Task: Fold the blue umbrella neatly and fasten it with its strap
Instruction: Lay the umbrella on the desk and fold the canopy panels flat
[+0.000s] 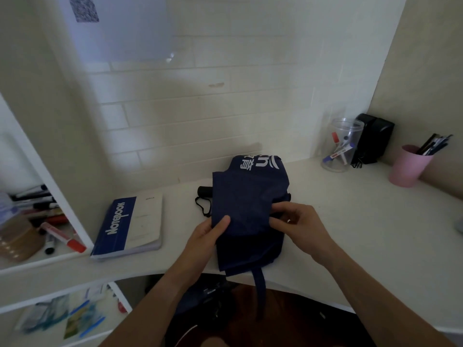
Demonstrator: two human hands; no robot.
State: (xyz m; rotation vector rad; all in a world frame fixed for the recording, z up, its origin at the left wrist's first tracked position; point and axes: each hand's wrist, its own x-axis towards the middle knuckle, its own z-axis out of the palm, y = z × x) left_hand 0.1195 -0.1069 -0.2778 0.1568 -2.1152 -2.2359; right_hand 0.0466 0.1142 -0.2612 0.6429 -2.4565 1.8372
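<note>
- Holding the umbrella [248, 194] flat on the bench [350, 209], right in front of you, canopy bunched and not yet rolled.
- Your left hand [208, 234] pinches the cloth's near-left edge, thumb on top, fingers tucked under.
- Your right hand [298, 224] pinches a fold on the right side, fingertips curled in at about mid-length.
- Long axis runs away from you: black handle [203, 191] and its wrist cord peek out far-left, white lettering sits at the far end.
- The strap [259, 289] hangs off the bench's near edge, straight down between your forearms, well below both hands.
- That's the key relation, I'd say: the strap is toward you, roughly centred, a shade nearer your right hand; neither hand touches it.
- Pleats look loose, so wrapping likely comes before fastening.
- Notebook [130, 221] lies to the left, clear jar [340, 146] and pink cup [408, 166] far right, all apart from the cloth.
</note>
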